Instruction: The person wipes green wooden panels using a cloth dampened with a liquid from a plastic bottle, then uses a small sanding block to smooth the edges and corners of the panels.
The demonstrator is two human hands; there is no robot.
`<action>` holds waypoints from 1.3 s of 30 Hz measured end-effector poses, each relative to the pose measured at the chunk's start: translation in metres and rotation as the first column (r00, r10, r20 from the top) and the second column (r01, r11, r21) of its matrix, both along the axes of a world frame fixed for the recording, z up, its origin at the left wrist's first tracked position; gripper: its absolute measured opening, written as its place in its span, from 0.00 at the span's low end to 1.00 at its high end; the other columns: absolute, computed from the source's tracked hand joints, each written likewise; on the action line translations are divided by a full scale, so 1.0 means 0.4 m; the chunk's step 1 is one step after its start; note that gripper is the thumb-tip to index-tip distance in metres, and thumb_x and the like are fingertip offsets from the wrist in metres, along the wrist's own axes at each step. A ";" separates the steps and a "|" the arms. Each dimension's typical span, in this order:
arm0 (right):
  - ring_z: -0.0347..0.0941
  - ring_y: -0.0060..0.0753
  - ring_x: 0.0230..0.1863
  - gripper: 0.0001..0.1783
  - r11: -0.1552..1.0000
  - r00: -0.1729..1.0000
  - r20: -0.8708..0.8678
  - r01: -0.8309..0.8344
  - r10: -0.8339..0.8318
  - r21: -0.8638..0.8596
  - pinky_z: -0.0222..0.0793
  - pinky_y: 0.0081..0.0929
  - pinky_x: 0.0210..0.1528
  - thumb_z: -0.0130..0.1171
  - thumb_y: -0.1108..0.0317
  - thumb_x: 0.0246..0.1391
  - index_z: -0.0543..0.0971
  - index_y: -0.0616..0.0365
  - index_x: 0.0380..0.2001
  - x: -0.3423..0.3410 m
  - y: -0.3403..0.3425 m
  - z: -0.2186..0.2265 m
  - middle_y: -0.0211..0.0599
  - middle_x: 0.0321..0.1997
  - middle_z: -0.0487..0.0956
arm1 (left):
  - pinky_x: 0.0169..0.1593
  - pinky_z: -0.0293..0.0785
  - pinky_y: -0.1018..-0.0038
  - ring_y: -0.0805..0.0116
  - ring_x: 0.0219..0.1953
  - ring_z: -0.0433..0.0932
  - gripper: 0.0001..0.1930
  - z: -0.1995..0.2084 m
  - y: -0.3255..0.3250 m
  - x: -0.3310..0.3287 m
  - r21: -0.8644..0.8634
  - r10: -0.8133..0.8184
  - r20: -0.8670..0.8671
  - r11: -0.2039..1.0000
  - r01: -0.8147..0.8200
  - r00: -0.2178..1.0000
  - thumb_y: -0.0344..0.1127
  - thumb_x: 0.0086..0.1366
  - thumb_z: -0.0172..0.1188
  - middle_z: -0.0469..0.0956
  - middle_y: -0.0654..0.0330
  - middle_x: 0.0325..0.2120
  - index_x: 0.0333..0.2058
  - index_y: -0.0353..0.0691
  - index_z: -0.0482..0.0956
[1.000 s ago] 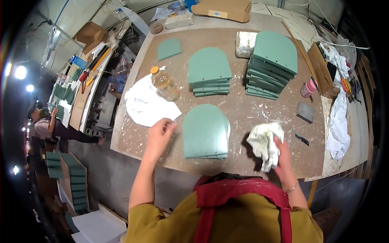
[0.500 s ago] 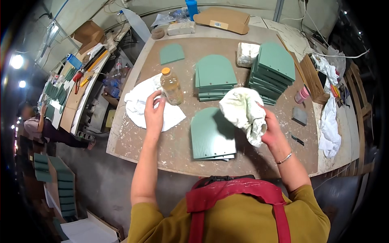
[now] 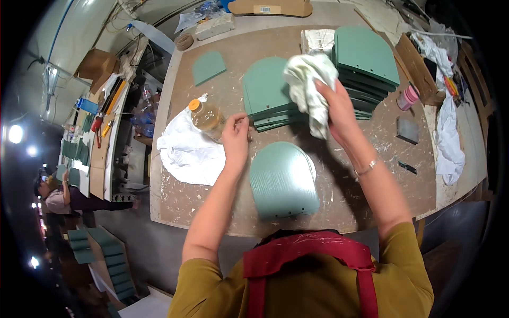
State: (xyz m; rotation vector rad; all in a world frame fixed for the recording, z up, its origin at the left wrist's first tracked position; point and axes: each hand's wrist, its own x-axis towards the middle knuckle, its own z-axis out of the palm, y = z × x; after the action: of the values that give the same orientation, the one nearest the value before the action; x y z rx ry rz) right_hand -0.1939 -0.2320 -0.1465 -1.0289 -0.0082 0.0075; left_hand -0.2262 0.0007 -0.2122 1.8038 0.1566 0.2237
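Note:
My right hand [image 3: 339,108] grips a crumpled, stained white rag [image 3: 310,87], held up over the right edge of the middle stack of green arched panels [image 3: 268,85]. Loosely bent, with nothing seen in it, my left hand [image 3: 236,137] hovers between that stack and a clear bottle [image 3: 208,121] with an orange cap and yellowish liquid. The bottle is beside a white cloth [image 3: 191,153] spread on the table. Close to me lies a glossy green arched panel [image 3: 282,180] with small holes along its near edge; a pale edge shows behind its right side.
A taller panel stack [image 3: 366,55] stands at right, by a white wrapped block [image 3: 317,40]. A single panel [image 3: 209,68] lies at far left. Along the right are a pink-labelled bottle [image 3: 407,98], grey block [image 3: 407,130] and dark small tool [image 3: 407,167]. Another person [image 3: 58,199] is at a side bench.
My right hand has carried the rag up and away from me, toward the middle stack. My left hand has shifted right, away from the bottle. The view has turned and moved closer.

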 end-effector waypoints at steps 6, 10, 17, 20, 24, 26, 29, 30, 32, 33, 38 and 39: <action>0.74 0.19 0.37 0.16 0.995 0.995 0.021 -0.098 0.097 0.037 0.71 0.21 0.38 0.51 0.69 0.61 0.70 0.64 0.51 0.162 0.068 -0.103 0.32 0.41 0.78 | 0.30 0.63 0.83 0.82 0.25 0.66 0.11 -0.026 -0.020 0.085 0.004 0.133 0.026 0.991 -0.133 0.991 0.35 0.67 0.56 0.70 0.68 0.24 0.42 0.34 0.74; 0.73 0.22 0.46 0.21 0.984 0.986 -0.012 -0.165 0.166 0.061 0.69 0.22 0.47 0.51 0.67 0.62 0.67 0.63 0.57 0.152 0.056 -0.119 0.34 0.49 0.76 | 0.28 0.61 0.84 0.84 0.24 0.64 0.11 -0.053 -0.007 0.124 0.199 0.170 0.011 0.965 -0.169 0.985 0.37 0.65 0.60 0.68 0.71 0.22 0.38 0.34 0.75; 0.74 0.22 0.47 0.20 0.963 0.970 -0.033 -0.234 0.240 0.132 0.70 0.21 0.47 0.51 0.68 0.63 0.68 0.64 0.56 0.151 0.038 -0.116 0.35 0.49 0.77 | 0.25 0.58 0.83 0.84 0.22 0.63 0.09 -0.049 -0.009 0.130 0.031 0.208 -0.108 0.978 -0.206 0.972 0.37 0.66 0.58 0.67 0.72 0.19 0.36 0.36 0.76; 0.75 0.21 0.42 0.18 0.984 0.990 0.027 -0.139 0.137 0.109 0.71 0.21 0.44 0.53 0.69 0.61 0.71 0.66 0.52 0.156 0.020 -0.103 0.34 0.46 0.78 | 0.24 0.59 0.83 0.83 0.21 0.64 0.09 -0.037 0.000 0.124 -0.031 0.220 -0.208 0.972 -0.231 0.953 0.38 0.68 0.56 0.67 0.71 0.20 0.38 0.37 0.75; 0.75 0.21 0.41 0.17 0.997 0.997 0.073 -0.041 0.036 0.069 0.72 0.20 0.41 0.53 0.69 0.61 0.72 0.66 0.51 0.187 0.002 -0.120 0.35 0.45 0.78 | 0.42 0.69 0.76 0.72 0.37 0.73 0.16 -0.026 -0.033 0.105 0.026 0.250 -0.142 0.968 -0.249 0.958 0.38 0.71 0.49 0.76 0.57 0.36 0.47 0.30 0.73; 0.75 0.22 0.41 0.17 0.994 0.999 0.032 -0.046 0.043 0.096 0.72 0.20 0.41 0.53 0.69 0.61 0.72 0.66 0.51 0.193 0.003 -0.142 0.36 0.46 0.78 | 0.43 0.69 0.77 0.74 0.37 0.72 0.18 -0.044 -0.049 0.080 0.020 0.245 -0.083 0.969 -0.244 0.966 0.39 0.71 0.48 0.75 0.58 0.38 0.52 0.33 0.71; 0.75 0.23 0.42 0.18 0.988 0.997 -0.027 -0.067 0.072 0.139 0.71 0.21 0.43 0.53 0.69 0.61 0.71 0.67 0.52 0.196 0.020 -0.164 0.37 0.46 0.78 | 0.54 0.63 0.74 0.67 0.50 0.68 0.23 -0.033 -0.067 0.075 -0.001 0.169 -0.089 0.985 -0.170 0.982 0.40 0.73 0.45 0.70 0.53 0.50 0.60 0.32 0.64; 0.75 0.24 0.43 0.18 0.984 0.995 -0.045 -0.083 0.091 0.157 0.71 0.21 0.44 0.52 0.69 0.61 0.71 0.68 0.52 0.196 0.031 -0.164 0.37 0.47 0.78 | 0.64 0.57 0.70 0.59 0.61 0.65 0.25 -0.023 -0.069 0.074 -0.019 0.095 -0.151 0.995 -0.099 0.984 0.39 0.73 0.43 0.67 0.46 0.59 0.63 0.29 0.60; 0.75 0.24 0.44 0.18 0.983 0.990 -0.037 -0.128 0.134 0.132 0.71 0.21 0.45 0.52 0.69 0.61 0.70 0.68 0.52 0.198 0.050 -0.164 0.37 0.47 0.78 | 0.63 0.58 0.71 0.60 0.61 0.65 0.25 -0.061 -0.051 0.080 -0.112 0.090 -0.189 0.987 -0.112 0.978 0.38 0.73 0.43 0.67 0.47 0.59 0.63 0.28 0.59; 0.75 0.24 0.44 0.18 0.989 0.994 -0.018 -0.104 0.107 0.103 0.71 0.22 0.45 0.52 0.69 0.61 0.71 0.68 0.51 0.193 0.062 -0.159 0.36 0.46 0.78 | 0.50 0.60 0.77 0.70 0.46 0.64 0.23 -0.064 -0.052 0.081 -0.096 0.082 -0.159 0.991 -0.098 0.984 0.38 0.73 0.44 0.68 0.58 0.45 0.62 0.33 0.62; 0.74 0.23 0.42 0.18 0.997 0.998 -0.024 -0.060 0.058 -0.047 0.70 0.22 0.44 0.53 0.68 0.61 0.71 0.67 0.51 0.192 0.057 -0.168 0.36 0.45 0.78 | 0.33 0.61 0.84 0.82 0.29 0.63 0.19 -0.034 -0.068 0.031 -0.255 0.079 -0.114 0.961 -0.106 0.990 0.36 0.72 0.46 0.70 0.70 0.30 0.58 0.37 0.69; 0.74 0.23 0.41 0.18 0.998 0.999 -0.013 -0.034 0.034 -0.047 0.69 0.22 0.44 0.53 0.68 0.61 0.71 0.67 0.52 0.168 0.055 -0.131 0.36 0.45 0.78 | 0.34 0.63 0.84 0.81 0.30 0.65 0.19 -0.016 -0.065 0.001 -0.292 0.085 -0.111 0.950 -0.114 0.990 0.35 0.72 0.46 0.71 0.70 0.31 0.58 0.37 0.69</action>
State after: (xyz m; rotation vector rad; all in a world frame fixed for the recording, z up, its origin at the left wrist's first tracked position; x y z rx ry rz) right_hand -0.1266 -0.2101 -0.1990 -1.0764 -0.0140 0.0452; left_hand -0.2258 -0.0251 -0.2187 1.5077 0.3342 0.1729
